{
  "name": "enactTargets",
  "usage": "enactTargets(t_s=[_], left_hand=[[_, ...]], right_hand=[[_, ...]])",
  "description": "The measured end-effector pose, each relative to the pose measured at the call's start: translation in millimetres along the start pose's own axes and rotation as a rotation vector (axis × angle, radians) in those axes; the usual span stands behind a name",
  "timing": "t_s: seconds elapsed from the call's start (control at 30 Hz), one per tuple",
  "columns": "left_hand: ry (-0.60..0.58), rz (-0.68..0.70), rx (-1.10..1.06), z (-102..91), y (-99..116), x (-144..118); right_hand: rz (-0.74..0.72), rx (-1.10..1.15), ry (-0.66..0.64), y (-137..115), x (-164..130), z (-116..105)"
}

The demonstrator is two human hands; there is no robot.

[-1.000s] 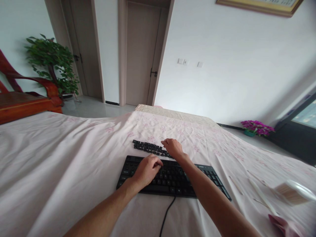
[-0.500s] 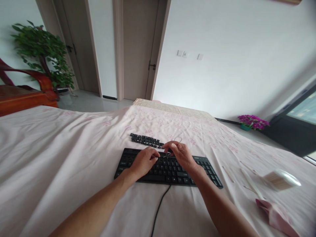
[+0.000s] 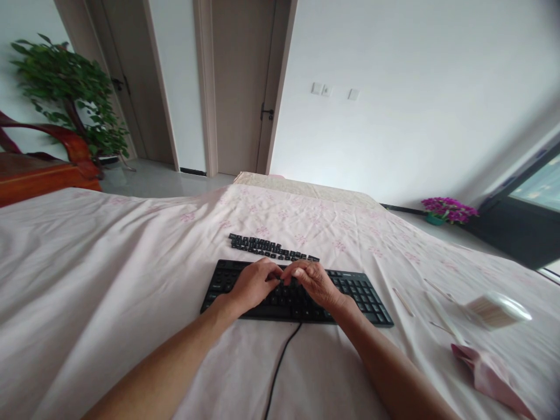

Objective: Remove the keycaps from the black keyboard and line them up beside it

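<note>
A black keyboard (image 3: 363, 294) lies on a pale pink flowered cloth (image 3: 131, 262), its cable (image 3: 280, 361) running toward me. Just behind it sits a row of loose black keycaps (image 3: 262, 247). My left hand (image 3: 251, 286) rests on the keys left of centre with its fingers curled. My right hand (image 3: 317, 283) lies on the keys beside it, fingers pinched. The fingertips of both hands meet at the upper middle of the keyboard. What the right fingers pinch is hidden now.
To the right lie thin wooden sticks (image 3: 401, 300), a clear box of sticks (image 3: 496, 309) and a folded pink cloth (image 3: 490, 376). A red wooden chair (image 3: 44, 175) and a green plant (image 3: 65, 93) stand at the far left, purple flowers (image 3: 446, 209) by the right wall.
My right hand came back from the loose keycap row with a thin wire loop and dropped onto the keyboard next to my left hand. The view tilted slightly.
</note>
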State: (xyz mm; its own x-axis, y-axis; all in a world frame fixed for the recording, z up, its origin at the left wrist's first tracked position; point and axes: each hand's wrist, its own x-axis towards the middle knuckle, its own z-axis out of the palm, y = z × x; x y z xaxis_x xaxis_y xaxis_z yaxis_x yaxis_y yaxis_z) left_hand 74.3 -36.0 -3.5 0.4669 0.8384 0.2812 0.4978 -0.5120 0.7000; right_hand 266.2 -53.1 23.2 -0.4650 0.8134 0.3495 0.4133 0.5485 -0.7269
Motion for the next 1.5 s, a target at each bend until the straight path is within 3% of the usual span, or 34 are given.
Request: enactTargets(t_s=[0.13,0.3,0.83,0.97,1.13,1.3,1.4,1.5], left_hand=[[-0.060,0.008,0.052,0.7,7.2,3.5],[-0.025,-0.006,0.132,14.8,13.9,7.9],[-0.019,0.105,-0.036,22.9,18.3,3.6],[0.030,0.066,-0.107,22.5,14.7,4.2],[0.091,-0.090,-0.358,24.0,6.4,8.3],[0.124,-0.149,-0.366,20.7,6.1,9.1],[0.127,-0.159,-0.348,20.2,5.0,9.0],[0.109,-0.142,-0.343,23.0,0.9,9.5]], right_hand=[[-0.010,0.041,-0.001,5.3,-2.2,1.6],[-0.001,0.107,0.129,7.8,-6.2,8.5],[0.024,0.002,0.410,-1.1,-16.8,16.5],[-0.076,-0.067,0.378,-1.9,-16.4,16.7],[-0.241,-0.315,0.312,-6.2,-12.3,13.0],[-0.297,-0.320,0.242,-9.8,-7.4,11.9],[-0.278,-0.255,0.256,-7.1,-6.8,14.2],[-0.161,-0.079,0.360,-3.9,-7.1,17.2]])
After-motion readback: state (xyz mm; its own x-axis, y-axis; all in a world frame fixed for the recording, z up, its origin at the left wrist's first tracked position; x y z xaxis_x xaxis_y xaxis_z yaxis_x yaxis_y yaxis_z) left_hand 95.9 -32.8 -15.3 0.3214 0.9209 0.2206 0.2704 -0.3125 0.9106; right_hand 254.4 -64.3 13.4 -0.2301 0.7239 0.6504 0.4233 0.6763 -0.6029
